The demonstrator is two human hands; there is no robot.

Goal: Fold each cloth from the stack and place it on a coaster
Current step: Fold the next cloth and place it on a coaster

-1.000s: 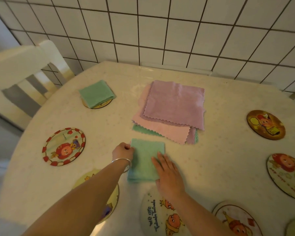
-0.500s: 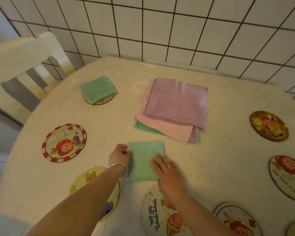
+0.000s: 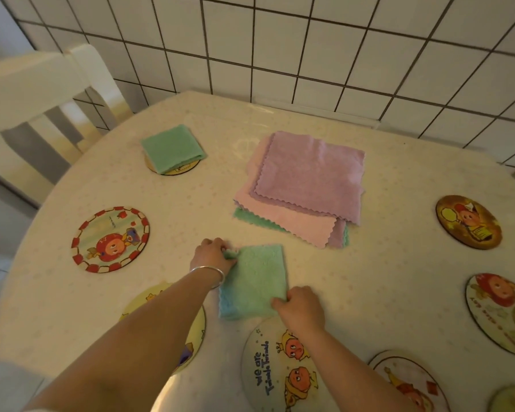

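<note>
The green cloth (image 3: 253,282) lies folded on the near bench, my left hand (image 3: 211,255) pinching its far-left corner, my right hand (image 3: 299,307) its near-right. It looks light, soft and floppy, so I judge opposite corners the best hold.

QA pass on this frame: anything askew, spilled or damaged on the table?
Only the cloth stack: its layers are fanned out of line, pink and green edges poking out. Nothing spilled or damaged; the folded green cloth sits on its coaster.

folded cloth (image 3: 253,282) before stack (image 3: 304,185), coasters (image 3: 110,239) ringing table (image 3: 399,263) edge
</note>
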